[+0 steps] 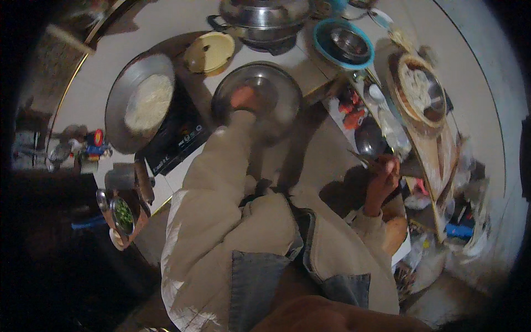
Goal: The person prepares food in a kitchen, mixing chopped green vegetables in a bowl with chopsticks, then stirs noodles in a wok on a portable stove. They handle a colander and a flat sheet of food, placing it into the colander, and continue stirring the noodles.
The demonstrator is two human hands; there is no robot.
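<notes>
My left hand, blurred, reaches over a round metal basin in front of me; whether its fingers grip anything is unclear. Low on the right side, my right hand is closed around a thin utensil that points up and left. A wide metal pan with a pale, grainy food stands left of the basin on a black electric cooktop. Right of the basin lies a blue-rimmed bowl with a smaller metal bowl inside.
A large steel pot and a yellow lid-like disc stand at the back. At right are a basket holding pale strands, a wooden board and plastic bags. Chopped greens sit in a bowl at lower left.
</notes>
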